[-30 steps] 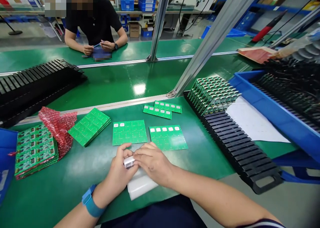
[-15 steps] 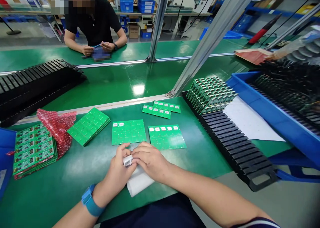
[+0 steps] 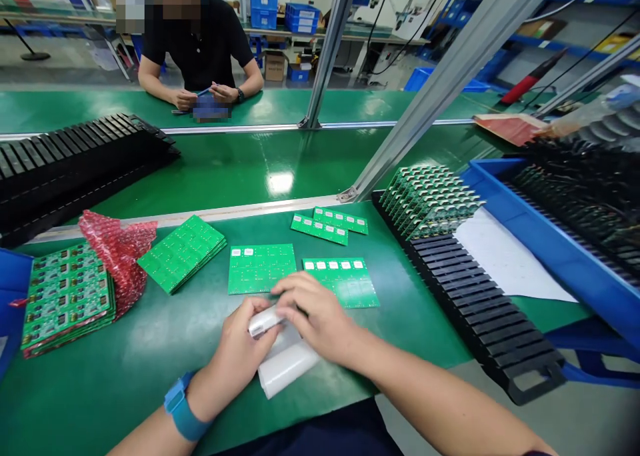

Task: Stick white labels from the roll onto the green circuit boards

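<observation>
A rolled white label sheet [image 3: 266, 321] is in my left hand [image 3: 243, 339], whose thumb and fingers wrap round its left end. My right hand [image 3: 317, 316] grips the sheet's right side with curled fingers; the fingertips are partly hidden and slightly blurred. Below my hands, the lower roll of white sheet [image 3: 289, 369] rests on the green table. Just beyond stands a green circuit board [image 3: 263, 269] with two white labels at its upper left. Beside it, a second circuit board [image 3: 355, 286] has a row of white labels along its top and is partly covered by my right hand.
Two labelled board strips [image 3: 320, 229] lie farther back. To the left are a board stack [image 3: 183, 253], red bubble wrap [image 3: 117, 259] and boards with components [image 3: 67, 299]. A black slotted rack [image 3: 480, 309] and a blue bin [image 3: 560, 236] stand right. A co-worker [image 3: 200, 49] sits opposite.
My right hand has shifted a little up and right, showing more of the white sheet between my hands. My left hand keeps its hold. The whole view has shifted slightly.
</observation>
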{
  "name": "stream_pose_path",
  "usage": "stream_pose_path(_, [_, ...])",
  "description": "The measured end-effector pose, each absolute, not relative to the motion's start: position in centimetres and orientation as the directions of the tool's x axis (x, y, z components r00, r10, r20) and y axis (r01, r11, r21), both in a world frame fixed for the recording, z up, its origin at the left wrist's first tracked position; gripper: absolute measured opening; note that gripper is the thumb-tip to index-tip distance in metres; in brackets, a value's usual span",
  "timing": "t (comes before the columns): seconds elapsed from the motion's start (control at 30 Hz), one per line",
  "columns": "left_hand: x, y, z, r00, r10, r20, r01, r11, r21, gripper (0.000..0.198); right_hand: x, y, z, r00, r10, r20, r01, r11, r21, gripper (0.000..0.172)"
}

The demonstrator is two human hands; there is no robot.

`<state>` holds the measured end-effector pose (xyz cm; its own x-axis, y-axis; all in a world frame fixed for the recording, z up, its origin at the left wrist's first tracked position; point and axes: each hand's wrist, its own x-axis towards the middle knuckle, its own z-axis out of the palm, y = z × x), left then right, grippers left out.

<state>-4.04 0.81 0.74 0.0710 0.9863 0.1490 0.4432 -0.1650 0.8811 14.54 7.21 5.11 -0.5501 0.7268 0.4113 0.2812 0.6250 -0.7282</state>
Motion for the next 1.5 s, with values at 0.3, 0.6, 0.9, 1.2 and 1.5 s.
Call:
stream_pose_path(0.3, [-5.1, 5.1, 0.7, 0.382, 0.774, 0.505, 0.496, -0.633, 0.595, 0.018, 10.8, 17.9, 3.8, -0.447, 0.889, 0.100, 0.464, 0.326, -0.823, 0.017])
stream_pose_path(0.6, [-5.4, 5.4, -0.4, 0.336, 0.845, 0.416, 0.417, -0.529, 0.739, 0.027, 10.2, 18.2, 1.7, -0.485, 0.874, 0.020, 0.502, 0.297, -0.812, 0.017])
stream_pose_path(0.9, [-5.3, 5.4, -0.4, 0.317, 0.864, 0.390, 0.415, -0.496, 0.762, 0.032, 10.0, 18.3, 1.5, -0.504, 0.864, 0.005, 0.570, 0.337, -0.750, 0.015])
stream_pose_path(1.2, [-5.3, 5.5, -0.5, 0.318, 0.870, 0.377, 0.427, -0.487, 0.762, 0.028, 9.7, 17.8, 1.4, -0.500, 0.865, 0.042, 0.630, 0.396, -0.667, 0.014])
stream_pose_path(1.5, [-5.7, 5.7, -0.4, 0.295, 0.893, 0.341, 0.443, -0.444, 0.779, 0.026, 9.2, 19.1, 1.2, -0.348, 0.937, -0.035, 0.639, 0.210, -0.740, 0.047])
